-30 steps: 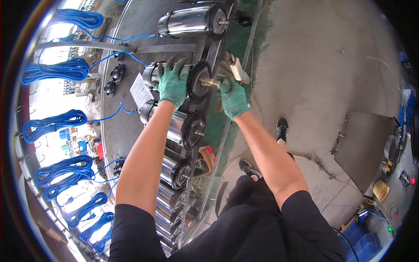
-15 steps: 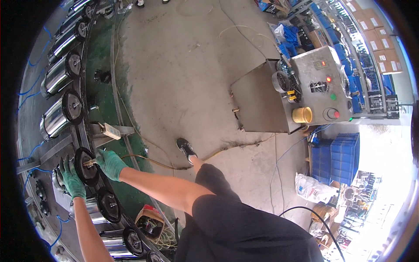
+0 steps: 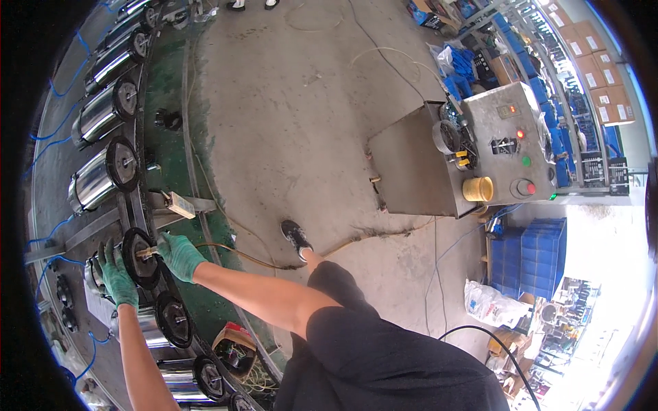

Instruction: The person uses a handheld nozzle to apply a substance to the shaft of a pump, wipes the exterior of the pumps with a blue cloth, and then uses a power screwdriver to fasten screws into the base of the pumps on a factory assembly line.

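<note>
My left hand (image 3: pixel 118 275), in a green glove, lies over a shiny metal cylinder (image 3: pixel 91 277), fingers stretched and slightly apart, beside its black end cap (image 3: pixel 139 268). At the middle of that cap is a brass-coloured fitting (image 3: pixel 145 253). My right hand (image 3: pixel 180 256), also gloved in green, is closed on the fitting's near end, its fingertips partly hidden. A yellowish hose (image 3: pixel 233 251) runs rightward from behind this hand. The cylinder lies on its side, its cap facing right. Another capped cylinder (image 3: pixel 147 325) lies just below it.
More cylinders (image 3: pixel 96 185) line the rack along the left. A small box (image 3: pixel 180 205) sticks out from the rack. A carton (image 3: pixel 233 346) with cables stands below my right forearm. A metal cabinet (image 3: pixel 418 161) with buttons stands right, near blue crates (image 3: pixel 524 253).
The whole view has shifted slightly right and down. Both hands stay at the same cylinder, and my right hand remains at the fitting.
</note>
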`<state>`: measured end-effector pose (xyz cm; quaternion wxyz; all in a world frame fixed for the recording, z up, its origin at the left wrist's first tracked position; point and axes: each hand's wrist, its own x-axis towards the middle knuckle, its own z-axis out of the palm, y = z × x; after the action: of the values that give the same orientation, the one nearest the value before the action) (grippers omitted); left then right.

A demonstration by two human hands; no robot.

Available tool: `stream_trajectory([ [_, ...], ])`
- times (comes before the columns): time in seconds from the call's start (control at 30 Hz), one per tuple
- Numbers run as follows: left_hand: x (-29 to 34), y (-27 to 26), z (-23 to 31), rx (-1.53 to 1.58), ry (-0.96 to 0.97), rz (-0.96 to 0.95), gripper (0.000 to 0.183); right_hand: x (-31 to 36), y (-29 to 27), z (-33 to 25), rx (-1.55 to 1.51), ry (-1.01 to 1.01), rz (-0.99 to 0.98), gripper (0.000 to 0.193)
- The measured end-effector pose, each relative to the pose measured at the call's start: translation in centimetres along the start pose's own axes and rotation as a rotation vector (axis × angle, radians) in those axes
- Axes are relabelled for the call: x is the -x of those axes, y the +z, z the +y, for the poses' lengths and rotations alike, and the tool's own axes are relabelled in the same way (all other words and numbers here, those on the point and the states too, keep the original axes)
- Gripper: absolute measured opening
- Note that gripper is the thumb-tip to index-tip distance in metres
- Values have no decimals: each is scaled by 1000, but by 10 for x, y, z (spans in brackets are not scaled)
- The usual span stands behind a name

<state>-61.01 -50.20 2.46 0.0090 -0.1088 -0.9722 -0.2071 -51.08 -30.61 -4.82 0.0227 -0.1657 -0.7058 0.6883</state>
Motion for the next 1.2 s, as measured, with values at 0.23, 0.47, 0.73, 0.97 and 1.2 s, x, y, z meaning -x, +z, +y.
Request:
stream_trajectory([
  [0.23, 19, -8, -40, -677, 238, -65, 41, 14, 1, -18, 209, -115, -104, 25],
  [0.47, 14, -35, 85, -376, -92, 21, 38, 18, -33, -40, -25, -60, -28, 37],
  [0.73, 21, -39, 85, -327, -164, 3, 35, 20, -31, -43, -63, -43, -53, 40],
  [0.97, 19, -34, 85, -371, -153, -1, 34, 15, -33, -33, -80, -4, -84, 45],
  [1.2, 17, -35, 66, -304, -17, 45, 34, 19, -29, -37, 58, -45, -62, 48],
])
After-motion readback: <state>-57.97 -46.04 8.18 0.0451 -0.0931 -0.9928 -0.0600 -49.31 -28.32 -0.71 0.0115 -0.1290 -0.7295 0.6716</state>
